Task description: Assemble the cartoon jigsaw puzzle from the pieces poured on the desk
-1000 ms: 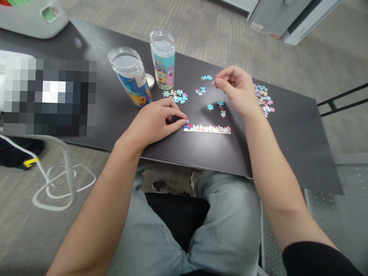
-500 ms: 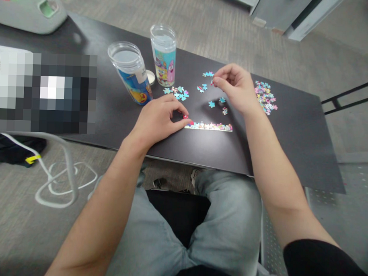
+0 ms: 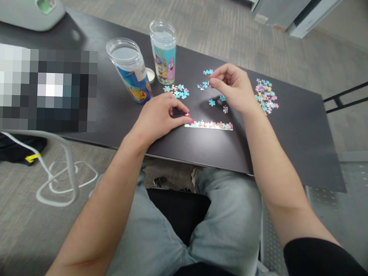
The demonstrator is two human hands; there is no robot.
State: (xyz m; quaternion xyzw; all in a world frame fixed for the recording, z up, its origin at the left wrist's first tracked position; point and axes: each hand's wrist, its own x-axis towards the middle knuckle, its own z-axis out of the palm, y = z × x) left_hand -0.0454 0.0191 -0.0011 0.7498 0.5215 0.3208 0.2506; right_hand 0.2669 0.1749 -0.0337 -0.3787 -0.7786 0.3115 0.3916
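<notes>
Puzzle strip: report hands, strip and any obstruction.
Left hand: finger and thumb on red piece, left end of puzzle strip. Right hand: raised, apparently pinching small piece. Strip flat on table. Loose pieces beyond it, nothing seen blocking.

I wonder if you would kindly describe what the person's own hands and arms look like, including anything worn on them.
The left hand and right hand are ungloved, with no ring, watch or bracelet to be seen. Both forearms are bare. A plain black sleeve covers the upper right arm; no sleeve shows on the left.
</notes>
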